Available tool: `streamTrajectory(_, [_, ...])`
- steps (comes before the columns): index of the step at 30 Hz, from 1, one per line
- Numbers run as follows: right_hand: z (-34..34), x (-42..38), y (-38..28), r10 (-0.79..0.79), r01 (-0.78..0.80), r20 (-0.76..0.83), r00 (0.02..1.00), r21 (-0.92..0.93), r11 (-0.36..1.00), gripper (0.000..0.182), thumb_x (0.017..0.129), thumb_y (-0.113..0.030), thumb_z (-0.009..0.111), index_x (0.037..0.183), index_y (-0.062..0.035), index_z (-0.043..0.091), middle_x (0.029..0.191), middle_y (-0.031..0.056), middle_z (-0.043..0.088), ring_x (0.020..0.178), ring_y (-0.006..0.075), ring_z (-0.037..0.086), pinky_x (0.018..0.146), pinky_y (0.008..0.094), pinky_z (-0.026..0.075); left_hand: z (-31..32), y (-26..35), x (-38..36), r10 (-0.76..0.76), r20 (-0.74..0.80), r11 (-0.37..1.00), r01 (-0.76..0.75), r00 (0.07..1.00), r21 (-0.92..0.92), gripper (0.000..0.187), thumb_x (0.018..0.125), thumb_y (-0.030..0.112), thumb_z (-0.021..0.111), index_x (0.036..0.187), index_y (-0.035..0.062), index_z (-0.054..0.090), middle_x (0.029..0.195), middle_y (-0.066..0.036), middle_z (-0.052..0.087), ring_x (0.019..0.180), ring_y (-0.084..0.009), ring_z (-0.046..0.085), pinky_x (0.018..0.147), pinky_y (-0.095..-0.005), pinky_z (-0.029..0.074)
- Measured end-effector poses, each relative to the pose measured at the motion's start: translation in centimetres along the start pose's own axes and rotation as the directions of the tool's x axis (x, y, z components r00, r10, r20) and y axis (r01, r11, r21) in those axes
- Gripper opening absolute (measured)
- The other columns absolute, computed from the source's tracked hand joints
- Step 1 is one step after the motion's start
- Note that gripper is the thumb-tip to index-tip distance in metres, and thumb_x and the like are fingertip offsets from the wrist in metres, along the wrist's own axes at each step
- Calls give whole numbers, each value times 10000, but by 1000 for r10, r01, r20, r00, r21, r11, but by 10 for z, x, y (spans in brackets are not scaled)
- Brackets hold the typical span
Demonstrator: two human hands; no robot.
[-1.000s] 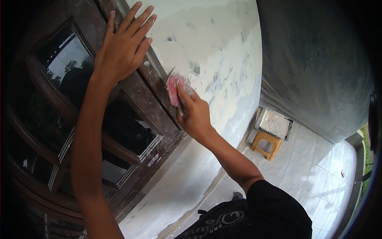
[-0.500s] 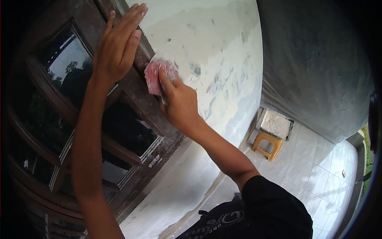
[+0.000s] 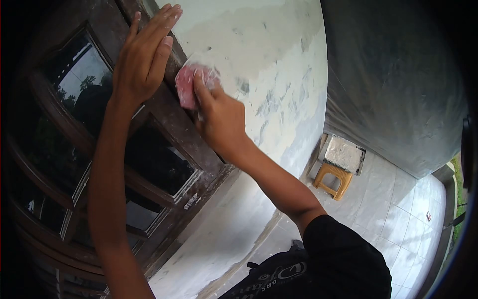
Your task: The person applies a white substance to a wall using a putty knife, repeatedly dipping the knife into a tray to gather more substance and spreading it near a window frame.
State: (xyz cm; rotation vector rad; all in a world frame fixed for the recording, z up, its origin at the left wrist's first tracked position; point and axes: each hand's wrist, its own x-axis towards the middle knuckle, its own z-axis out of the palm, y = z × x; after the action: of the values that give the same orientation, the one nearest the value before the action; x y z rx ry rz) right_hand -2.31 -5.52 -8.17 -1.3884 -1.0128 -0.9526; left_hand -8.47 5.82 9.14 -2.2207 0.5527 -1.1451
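My right hand (image 3: 219,112) grips a pink putty scraper (image 3: 188,83) smeared with white paste. Its blade edge lies at the wall (image 3: 269,65), right beside the brown wooden frame (image 3: 169,70). Patches of pale filler and dark grey marks cover that wall. Flat against the frame, fingers stretched out and pointing up, rests my left hand (image 3: 142,60); white residue dots its fingertips. The scraper's handle is mostly hidden under my right fingers.
Dark glass panes (image 3: 82,74) sit in the brown woodwork on the left. A tray of white paste (image 3: 344,153) rests on a yellow plastic stool (image 3: 332,182) on the tiled floor (image 3: 373,209). Dark sheeting (image 3: 393,84) hangs at the right. A small red item (image 3: 428,216) lies on the tiles.
My right hand and the scraper have shifted slightly up and left along the frame's edge. The left hand keeps its place on the frame; the whole view has drifted a little.
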Motion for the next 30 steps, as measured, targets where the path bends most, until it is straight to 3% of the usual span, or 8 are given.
streamTrajectory(1, [-6, -21, -7, -36, 34, 61, 997, 47, 998, 756, 635, -12, 695, 1368, -5, 510, 1074, 241, 623, 740, 372, 665, 610, 436, 537, 0, -1, 0, 10, -4, 1000, -10, 1000, 2, 476, 1002, 169, 304, 1395, 2, 515, 1471, -136, 507, 1411, -304, 417, 1201, -524, 136])
streamTrajectory(3, [-24, -50, -19, 6, -15, 45, 999, 195, 981, 835, 614, 52, 713, 1414, -80, 516, 1030, 223, 654, 774, 378, 678, 666, 398, 559, 0, -2, 0, 20, -5, 1000, -20, 1000, 7, 476, 1003, 169, 301, 1392, 4, 519, 1472, -137, 506, 1410, -304, 418, 1202, -523, 136])
streamTrajectory(7, [-42, -30, -4, 76, -46, -124, 989, 232, 972, 702, 695, 103, 660, 1376, -31, 554, 948, 200, 656, 757, 354, 676, 665, 349, 537, 2, -1, -3, 8, -8, 1000, -8, 1000, 16, 478, 998, 166, 304, 1395, 10, 518, 1472, -135, 506, 1409, -303, 419, 1202, -525, 136])
streamTrajectory(13, [2, 38, 22, 250, -259, -114, 961, -69, 963, 543, 762, -24, 639, 1299, 11, 564, 898, 210, 623, 752, 390, 643, 666, 456, 521, 4, -2, -1, 20, -59, 1000, -20, 998, 11, 455, 990, 170, 371, 1397, 38, 527, 1445, -126, 529, 1402, -283, 423, 1194, -539, 177])
streamTrajectory(18, [-3, -4, -36, 193, -199, 70, 979, 97, 975, 714, 673, 3, 676, 1368, -19, 510, 935, 218, 630, 756, 414, 649, 650, 462, 524, 1, -1, -1, 11, -38, 1000, -12, 999, -8, 454, 984, 159, 363, 1378, 20, 539, 1433, -141, 541, 1385, -295, 449, 1191, -534, 182])
streamTrajectory(21, [-33, -45, -40, 144, -145, 23, 989, 232, 962, 749, 663, 48, 669, 1392, -24, 509, 914, 214, 623, 749, 391, 648, 640, 429, 520, 1, -2, -2, 1, -62, 999, -3, 998, -33, 455, 984, 158, 358, 1378, 22, 540, 1430, -141, 544, 1384, -294, 450, 1192, -532, 178])
streamTrajectory(26, [-44, -6, -9, 299, -295, -45, 953, 80, 952, 671, 707, 44, 650, 1366, -10, 533, 873, 198, 624, 740, 364, 643, 658, 425, 507, 4, -5, -3, 8, -21, 1000, -8, 1000, 0, 493, 1002, 176, 274, 1402, 8, 509, 1465, -128, 516, 1417, -293, 411, 1209, -522, 111])
streamTrajectory(30, [-9, 36, 7, 339, -341, -127, 932, 0, 940, 576, 727, 19, 629, 1298, -2, 562, 874, 203, 626, 766, 397, 648, 661, 461, 512, 1, 0, 1, 21, -62, 1000, -21, 998, 1, 459, 979, 153, 352, 1367, 5, 546, 1424, -148, 547, 1381, -302, 453, 1195, -532, 177])
